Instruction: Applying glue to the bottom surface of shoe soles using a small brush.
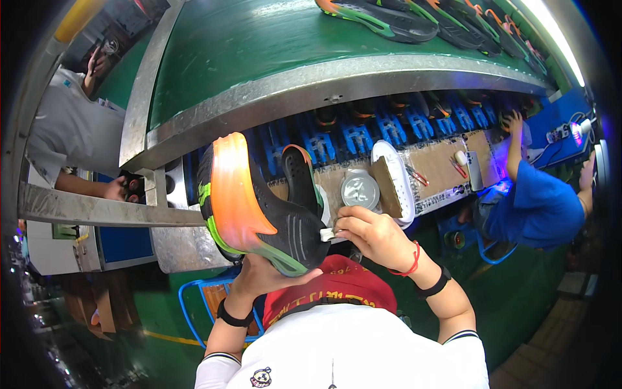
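Note:
My left hand (269, 277) holds up a shoe sole (280, 217) from below, its fingers wrapped under the edge. The sole is black with an orange side band that fades to green. My right hand (370, 235) pinches a small white pad (326, 235) against the sole's dark end. What the pad is made of cannot be made out. Just beyond the held sole, another black sole (298, 176) with an orange-green rim stands on the work table. Close to my right hand sits a round container (360, 190) with a pale, shiny top.
A white tray (393, 178) with a cardboard piece lies beside the container, with red-handled pliers (459, 168) farther right. Blue racks (357, 138) line the back. Several soles (402, 23) lie on the metal-edged green conveyor (259, 45) above. People work at left and right.

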### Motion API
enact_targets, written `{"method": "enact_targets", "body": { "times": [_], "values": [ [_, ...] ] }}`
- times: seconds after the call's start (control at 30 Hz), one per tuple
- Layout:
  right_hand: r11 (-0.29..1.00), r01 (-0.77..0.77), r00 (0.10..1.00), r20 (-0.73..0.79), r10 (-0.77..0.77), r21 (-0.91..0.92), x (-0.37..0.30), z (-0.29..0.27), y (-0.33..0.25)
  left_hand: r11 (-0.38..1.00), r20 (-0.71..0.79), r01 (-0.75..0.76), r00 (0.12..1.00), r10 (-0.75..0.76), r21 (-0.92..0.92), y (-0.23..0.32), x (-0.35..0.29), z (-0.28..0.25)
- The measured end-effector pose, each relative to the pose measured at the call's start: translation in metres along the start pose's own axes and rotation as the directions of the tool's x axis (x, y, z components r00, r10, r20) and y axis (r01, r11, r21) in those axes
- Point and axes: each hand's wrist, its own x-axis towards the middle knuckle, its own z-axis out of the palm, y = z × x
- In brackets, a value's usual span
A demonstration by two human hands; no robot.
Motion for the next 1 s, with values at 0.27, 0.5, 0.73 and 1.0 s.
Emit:
{"method": "enact_targets", "body": {
  "times": [0.27, 0.5, 0.73, 1.0],
  "values": [
    [0.989, -0.06, 0.997, 0.05, 0.054, 0.132, -0.004, -0.004, 0.001, 0.999, -0.012, 0.003, 1.0, -0.002, 0.053, 0.002, -0.001, 0.003],
    [0.99, -0.006, 0.999, 0.037, 0.001, 0.14, -0.004, -0.007, 0.004, 0.997, 0.053, -0.071, 0.996, 0.07, 0.027, -0.002, 0.003, 0.0],
    [0.989, 0.128, 0.992, 0.015, -0.127, -0.075, 0.001, -0.009, -0.001, 0.997, 0.003, -0.01, 1.0, 0.011, -0.082, -0.001, 0.0, -0.002],
    [0.974, 0.187, 0.976, -0.091, -0.199, -0.128, 0.008, -0.004, 0.001, 0.98, 0.009, 0.011, 1.0, -0.009, -0.198, 0.0, 0.003, -0.004]
  ]
}}
